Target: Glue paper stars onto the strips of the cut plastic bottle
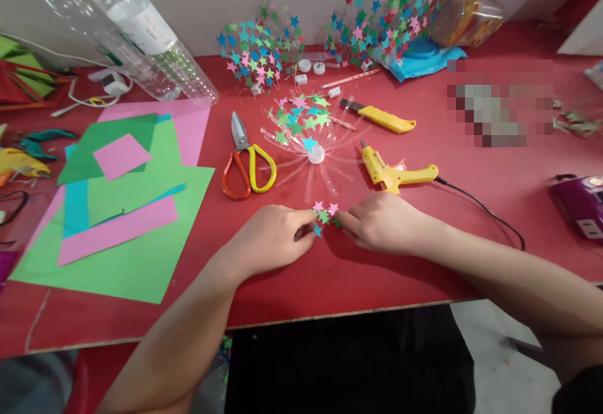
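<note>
Between my two hands, a small pile of pink, green and blue paper stars (pixel 323 216) lies near the table's front. My left hand (pixel 277 232) touches the pile from the left, its fingers curled round a blue star at the edge. From the right, my right hand (pixel 386 224) pinches at a green star; its fingertips partly cover it. Just beyond is a clear plastic bottle top cut into splayed strips, with a white cap (pixel 316 154) at its centre. More paper stars (pixel 304 115) lie over its far strips.
Scissors (pixel 245 163) lie left of the strips; a yellow glue gun (pixel 396 172) with a cord and a yellow cutter (pixel 386 117) lie right. Coloured paper sheets (pixel 127 282) cover the left side. Plastic bottles (pixel 146 31) and star-covered clear pieces (pixel 254 53) stand along the wall.
</note>
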`<state>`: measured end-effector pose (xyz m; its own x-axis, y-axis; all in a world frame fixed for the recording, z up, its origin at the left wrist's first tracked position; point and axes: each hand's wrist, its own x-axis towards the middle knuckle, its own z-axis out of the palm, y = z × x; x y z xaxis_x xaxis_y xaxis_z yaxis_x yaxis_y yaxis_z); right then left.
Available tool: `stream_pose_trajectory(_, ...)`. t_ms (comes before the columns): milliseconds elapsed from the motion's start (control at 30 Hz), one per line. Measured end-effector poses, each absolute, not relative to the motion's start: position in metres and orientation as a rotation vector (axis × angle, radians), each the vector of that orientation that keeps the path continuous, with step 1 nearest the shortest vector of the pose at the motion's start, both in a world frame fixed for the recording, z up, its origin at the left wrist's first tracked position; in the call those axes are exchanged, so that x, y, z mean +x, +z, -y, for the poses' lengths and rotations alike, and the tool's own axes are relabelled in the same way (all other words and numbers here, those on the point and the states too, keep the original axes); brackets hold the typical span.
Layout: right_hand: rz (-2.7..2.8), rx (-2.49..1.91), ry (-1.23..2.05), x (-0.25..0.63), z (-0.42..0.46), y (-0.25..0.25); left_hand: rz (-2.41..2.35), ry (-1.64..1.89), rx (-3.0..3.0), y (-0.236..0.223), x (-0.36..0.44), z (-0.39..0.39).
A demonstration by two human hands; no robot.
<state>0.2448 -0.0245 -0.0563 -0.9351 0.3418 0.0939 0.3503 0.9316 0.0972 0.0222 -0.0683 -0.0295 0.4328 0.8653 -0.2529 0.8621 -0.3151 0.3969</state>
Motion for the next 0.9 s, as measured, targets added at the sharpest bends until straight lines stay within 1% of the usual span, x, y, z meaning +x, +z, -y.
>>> stream_pose_trajectory(200, 2.879, -0.452, -0.229, 0.236, 0.033, -0.060, -1.508, -0.041, 2.260, -0.029, 0.021, 0.067)
stream_pose_trajectory(467, 2.887, -0.400, -0.266, 0.213, 0.045, -0.071, -1.545, -0.039, 2.256, -0.033, 0.022, 0.062)
stream_pose_trajectory(567, 2.867, -0.381, -0.220, 0.214, 0.044, -0.068, -1.542, -0.034, 2.253, -0.034, 0.022, 0.062)
stream_pose_trajectory(667, 2.833, -0.574, 0.004, 0.220, 0.041, -0.062, -1.504, 0.020, 2.185, -0.033, 0.022, 0.064)
stream_pose_trajectory(767, 2.683, -0.835, 0.404, 0.227, 0.039, -0.053, -1.405, 0.123, 2.014, -0.032, 0.023, 0.068)
stream_pose_trajectory(833, 2.569, -0.919, 0.635, 0.230, 0.038, -0.048, -1.336, 0.204, 1.891, -0.031, 0.025, 0.070)
stream_pose_trajectory(900, 2.499, -0.947, 0.753, 0.232, 0.039, -0.043, -1.291, 0.306, 1.807, -0.032, 0.028, 0.072)
